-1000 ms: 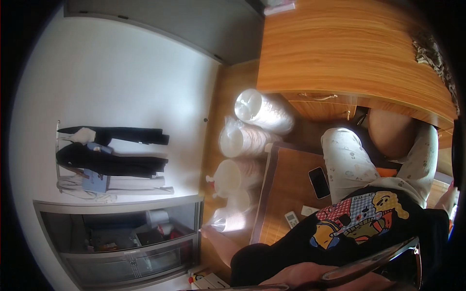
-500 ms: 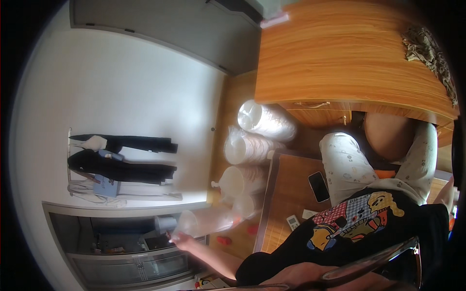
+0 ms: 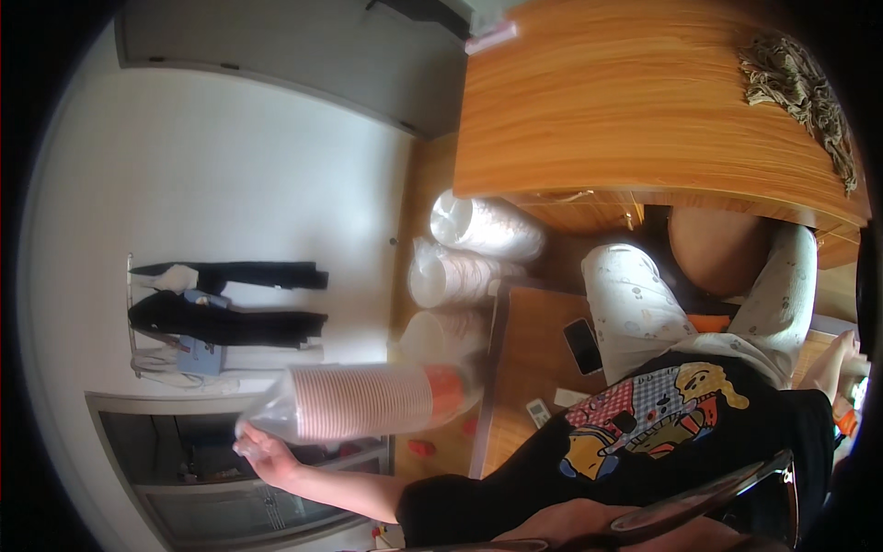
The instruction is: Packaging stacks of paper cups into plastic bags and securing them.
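Note:
My left hand [image 3: 262,453], out at the lower left, is closed round the gathered neck of a clear plastic bag. Inside the bag lies a long stack of round cups or tubs [image 3: 359,402] with pinkish rims, orange-red toward the far end. The stack hangs off to the side, nearly level across the view. At the right edge my right hand [image 3: 857,363] is partly in view beside some bright and orange items; its fingers are not distinct.
More bagged stacks [image 3: 483,227] stand on the floor between the wall and the wooden desk [image 3: 607,101]. A phone [image 3: 582,347] and a remote control [image 3: 538,412] lie on a mat [image 3: 515,368]. Clothes [image 3: 230,317] hang on the wall. A round stool [image 3: 713,248] is under the desk.
My left hand has moved left, bringing the bagged stack up and closer, away from the other stacks. The whole view has shifted slightly. My right arm stays at the right edge.

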{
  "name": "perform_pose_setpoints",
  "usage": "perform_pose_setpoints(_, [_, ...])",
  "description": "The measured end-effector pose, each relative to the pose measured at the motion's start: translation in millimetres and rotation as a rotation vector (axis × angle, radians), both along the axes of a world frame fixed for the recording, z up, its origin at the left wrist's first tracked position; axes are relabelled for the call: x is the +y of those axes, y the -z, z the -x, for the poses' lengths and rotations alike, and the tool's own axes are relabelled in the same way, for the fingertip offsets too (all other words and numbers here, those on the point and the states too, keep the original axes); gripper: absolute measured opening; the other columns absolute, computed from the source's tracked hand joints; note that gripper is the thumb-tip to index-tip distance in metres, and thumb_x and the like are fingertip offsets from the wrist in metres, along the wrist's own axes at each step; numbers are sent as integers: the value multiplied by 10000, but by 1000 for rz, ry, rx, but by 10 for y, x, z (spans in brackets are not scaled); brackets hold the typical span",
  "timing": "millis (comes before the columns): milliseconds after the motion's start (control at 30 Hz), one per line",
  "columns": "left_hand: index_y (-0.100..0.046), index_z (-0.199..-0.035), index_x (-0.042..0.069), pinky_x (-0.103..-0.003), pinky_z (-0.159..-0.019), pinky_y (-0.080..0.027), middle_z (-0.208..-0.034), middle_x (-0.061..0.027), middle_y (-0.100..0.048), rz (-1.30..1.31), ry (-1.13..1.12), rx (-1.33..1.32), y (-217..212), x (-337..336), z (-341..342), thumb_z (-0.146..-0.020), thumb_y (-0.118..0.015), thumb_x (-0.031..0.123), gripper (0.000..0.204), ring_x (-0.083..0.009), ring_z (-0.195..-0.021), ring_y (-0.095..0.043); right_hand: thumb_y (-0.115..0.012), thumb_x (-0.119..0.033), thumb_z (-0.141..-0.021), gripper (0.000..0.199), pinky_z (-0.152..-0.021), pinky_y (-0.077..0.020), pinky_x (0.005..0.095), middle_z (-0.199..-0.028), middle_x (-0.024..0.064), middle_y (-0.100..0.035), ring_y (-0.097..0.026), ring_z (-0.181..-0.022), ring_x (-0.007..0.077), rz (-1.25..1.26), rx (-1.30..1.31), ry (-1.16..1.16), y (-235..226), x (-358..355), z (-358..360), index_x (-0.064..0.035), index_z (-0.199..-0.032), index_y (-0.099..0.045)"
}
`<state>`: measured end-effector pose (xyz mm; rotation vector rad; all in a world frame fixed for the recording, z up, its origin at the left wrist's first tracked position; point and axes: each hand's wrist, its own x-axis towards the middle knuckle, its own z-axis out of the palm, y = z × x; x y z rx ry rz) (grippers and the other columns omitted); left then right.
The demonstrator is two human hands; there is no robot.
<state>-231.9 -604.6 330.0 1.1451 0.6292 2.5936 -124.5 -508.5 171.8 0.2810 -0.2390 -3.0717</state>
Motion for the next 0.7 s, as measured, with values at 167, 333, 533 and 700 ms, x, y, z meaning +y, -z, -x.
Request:
perform_pose_setpoints(167, [-479,-1190,-101,-475,-1138,-316,-1095,-141,-634,62,86,-133,-349,1395,-491,-1044,-290,166,358,-230,-1016,-622,-640,-196,-845,213,-760,-528,329,-968,85,-690,-631,-875,184,-186,-1043,657,2979,3695,-3788,-54,-991,-701])
perform_pose_setpoints(333, [-501,-1151,-65,-461,-1162,-287,-1202,-179,-583,240,174,3,-433,2419,-1158,-1053,-293,176,333,-275,-1178,-524,-695,-217,-800,237,-759,-535,336,-961,99,-711,-651,-839,214,-424,-2046,1295,5012,6482,-6691,-62,-974,-737])
perform_pose_setpoints(533, [-448,-1275,-41,-418,-1145,-313,-1360,-200,-452,440,242,126,-426,2950,-1483,-1028,-368,100,296,-284,-1277,-428,-686,-297,-849,321,-732,-521,303,-942,88,-709,-646,-807,183,-798,-2224,1405,5639,7085,-7192,-25,-1019,-701])
perform_pose_setpoints(700, [-462,-1261,-22,-256,-1016,-398,-1292,-133,-502,645,163,323,-456,3353,-1478,-971,-473,-7,290,-195,-1160,-496,-607,-302,-923,336,-812,-486,320,-975,114,-691,-639,-894,212,-1146,-2111,1476,5072,7021,-6581,15,-1027,-644])
